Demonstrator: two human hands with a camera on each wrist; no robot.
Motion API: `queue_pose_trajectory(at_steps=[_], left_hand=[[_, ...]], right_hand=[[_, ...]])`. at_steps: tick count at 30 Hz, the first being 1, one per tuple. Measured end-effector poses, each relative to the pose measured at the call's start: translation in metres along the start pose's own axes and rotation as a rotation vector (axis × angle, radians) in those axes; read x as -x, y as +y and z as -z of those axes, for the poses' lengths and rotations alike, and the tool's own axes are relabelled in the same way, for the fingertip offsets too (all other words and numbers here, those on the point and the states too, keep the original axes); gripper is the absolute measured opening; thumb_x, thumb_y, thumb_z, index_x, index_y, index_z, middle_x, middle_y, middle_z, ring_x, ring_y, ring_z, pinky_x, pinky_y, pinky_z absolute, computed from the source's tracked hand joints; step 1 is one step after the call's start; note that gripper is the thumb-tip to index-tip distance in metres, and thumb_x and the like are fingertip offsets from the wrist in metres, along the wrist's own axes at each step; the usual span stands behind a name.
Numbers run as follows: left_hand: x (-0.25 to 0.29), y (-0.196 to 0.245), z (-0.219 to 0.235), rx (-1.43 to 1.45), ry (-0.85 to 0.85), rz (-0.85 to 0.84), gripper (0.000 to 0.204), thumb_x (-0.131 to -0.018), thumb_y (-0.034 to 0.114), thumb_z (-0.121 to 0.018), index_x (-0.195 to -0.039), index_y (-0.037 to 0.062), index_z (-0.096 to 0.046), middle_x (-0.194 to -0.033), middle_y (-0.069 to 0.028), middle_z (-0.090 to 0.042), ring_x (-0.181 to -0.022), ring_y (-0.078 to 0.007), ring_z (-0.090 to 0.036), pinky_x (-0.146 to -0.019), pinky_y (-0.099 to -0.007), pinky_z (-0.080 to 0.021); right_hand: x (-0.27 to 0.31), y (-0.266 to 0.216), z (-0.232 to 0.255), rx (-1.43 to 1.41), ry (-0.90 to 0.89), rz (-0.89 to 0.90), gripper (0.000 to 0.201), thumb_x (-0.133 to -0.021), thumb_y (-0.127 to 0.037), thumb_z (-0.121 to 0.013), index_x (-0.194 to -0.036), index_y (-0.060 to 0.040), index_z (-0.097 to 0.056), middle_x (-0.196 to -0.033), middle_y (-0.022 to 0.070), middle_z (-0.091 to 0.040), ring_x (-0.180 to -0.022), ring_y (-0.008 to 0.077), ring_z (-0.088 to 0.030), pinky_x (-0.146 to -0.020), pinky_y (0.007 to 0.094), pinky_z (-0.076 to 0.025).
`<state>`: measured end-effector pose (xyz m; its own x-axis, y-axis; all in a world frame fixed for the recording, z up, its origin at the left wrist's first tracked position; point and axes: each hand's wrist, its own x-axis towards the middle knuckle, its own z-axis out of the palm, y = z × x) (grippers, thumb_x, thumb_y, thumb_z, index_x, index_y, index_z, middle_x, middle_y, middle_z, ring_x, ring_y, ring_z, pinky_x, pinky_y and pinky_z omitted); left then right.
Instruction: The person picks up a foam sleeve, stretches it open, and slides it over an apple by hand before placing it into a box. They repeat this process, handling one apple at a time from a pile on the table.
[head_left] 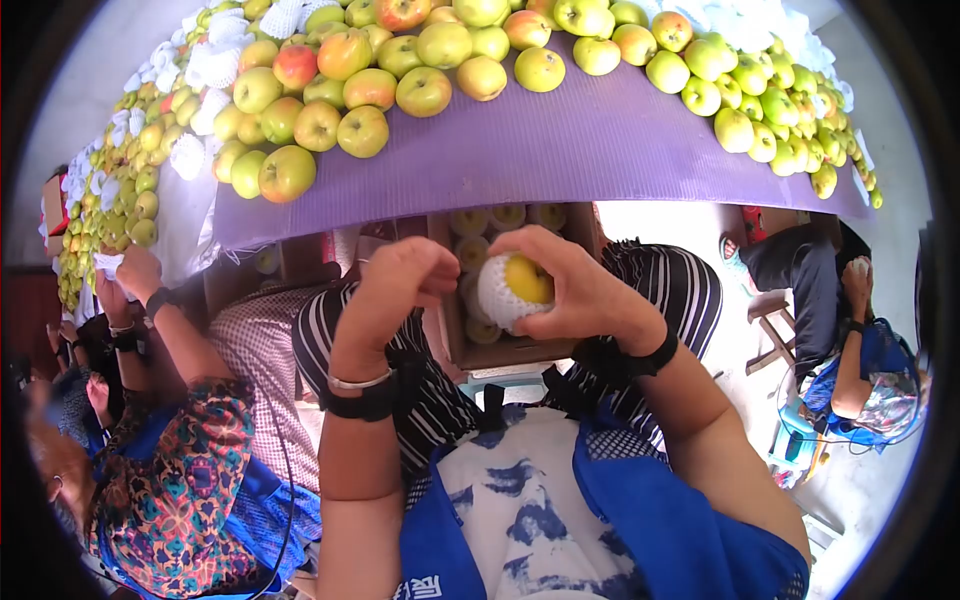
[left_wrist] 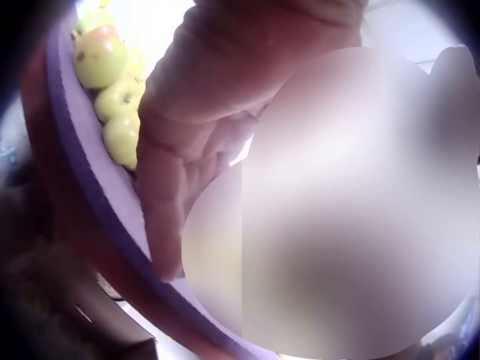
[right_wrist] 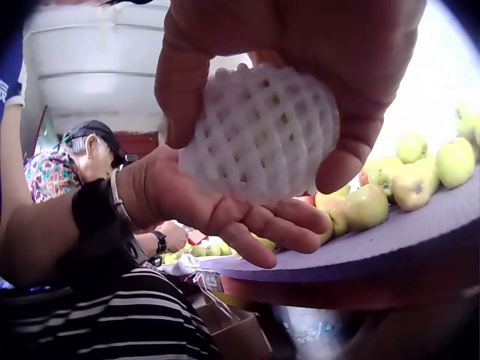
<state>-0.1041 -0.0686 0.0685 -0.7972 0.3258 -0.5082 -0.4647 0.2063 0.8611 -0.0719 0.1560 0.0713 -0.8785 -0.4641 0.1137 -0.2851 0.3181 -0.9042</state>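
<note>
A yellow-green apple (head_left: 532,279) wrapped in a white foam net (right_wrist: 262,131) is in my right hand (head_left: 590,290), gripped between the thumb and fingers. The net covers much of the fruit, and bare skin shows on the side toward my right palm. My left hand (head_left: 395,285) is up just left of the apple, holding nothing. Its palm and loosely extended fingers (right_wrist: 255,236) show below the netted apple in the right wrist view. A large blur hides much of the left wrist view beside that hand. Beneath both hands stands a cardboard box (head_left: 540,350) with several netted apples (head_left: 470,222) inside.
A purple-covered table (head_left: 560,150) piled with loose apples (head_left: 422,92) curves ahead of me. White foam nets (head_left: 212,65) lie among the fruit. One person in a patterned top (head_left: 180,480) works at my left; another person (head_left: 865,385) sits at far right near a wooden stool (head_left: 772,330).
</note>
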Motion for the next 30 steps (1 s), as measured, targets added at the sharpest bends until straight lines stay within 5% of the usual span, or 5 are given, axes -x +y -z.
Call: queue_pose_trajectory(at_steps=[9, 12, 17, 23, 30], left_hand=[[-0.1, -0.137, -0.054, -1.059, -0.037, -0.248, 0.022, -0.08, 0.018, -0.053, -0.09, 0.0016, -0.064, -0.088, -0.0188, -0.064, -0.081, -0.0324, -0.063, -0.069, -0.0397, -0.05], [-0.095, -0.132, -0.078, -1.109, -0.128, -0.014, 0.026, -0.077, 0.012, -0.05, -0.098, 0.0043, -0.063, -0.1, -0.0218, -0.06, -0.098, -0.0367, -0.057, -0.083, -0.0433, -0.045], [-0.105, -0.199, -0.109, -1.499, 0.05, -0.461, 0.023, -0.08, 0.018, -0.053, -0.096, 0.0074, -0.064, -0.092, -0.0107, -0.064, -0.089, -0.0299, -0.062, -0.077, -0.0417, -0.048], [-0.129, -0.221, -0.105, -1.496, -0.219, -0.153, 0.022, -0.079, 0.012, -0.05, -0.096, 0.0085, -0.063, -0.099, -0.0143, -0.06, -0.092, -0.0293, -0.058, -0.078, -0.0429, -0.045], [-0.119, -0.229, -0.095, -1.478, -0.124, -0.44, 0.023, -0.072, 0.015, -0.06, -0.092, 0.006, -0.062, -0.095, -0.014, -0.06, -0.095, -0.0293, -0.057, -0.076, -0.04, -0.046]], right_hand=[[0.021, 0.123, -0.049, -0.318, 0.409, -0.658, 0.064, -0.059, -0.01, -0.073, -0.117, 0.0001, -0.046, -0.099, 0.0117, -0.057, -0.088, 0.0218, -0.057, -0.074, 0.0328, -0.049], [0.018, 0.118, -0.048, -0.711, 0.582, -0.802, 0.065, -0.061, -0.009, -0.073, -0.118, -0.0005, -0.045, -0.099, 0.0118, -0.057, -0.086, 0.0223, -0.058, -0.067, 0.0368, -0.05], [0.015, 0.144, -0.056, -0.495, 0.738, -0.879, 0.062, -0.06, -0.012, -0.073, -0.115, 0.002, -0.046, -0.101, 0.0129, -0.056, -0.085, 0.0223, -0.059, -0.065, 0.0344, -0.05], [0.012, 0.161, -0.055, -0.437, 0.759, -0.835, 0.061, -0.06, -0.011, -0.073, -0.113, 0.0047, -0.046, -0.1, 0.0135, -0.057, -0.085, 0.0211, -0.059, -0.069, 0.0317, -0.05], [0.016, 0.198, -0.076, -0.195, 0.789, -0.796, 0.057, -0.062, -0.005, -0.071, -0.112, 0.0045, -0.047, -0.095, 0.011, -0.057, -0.083, 0.0187, -0.057, -0.07, 0.0313, -0.05]])
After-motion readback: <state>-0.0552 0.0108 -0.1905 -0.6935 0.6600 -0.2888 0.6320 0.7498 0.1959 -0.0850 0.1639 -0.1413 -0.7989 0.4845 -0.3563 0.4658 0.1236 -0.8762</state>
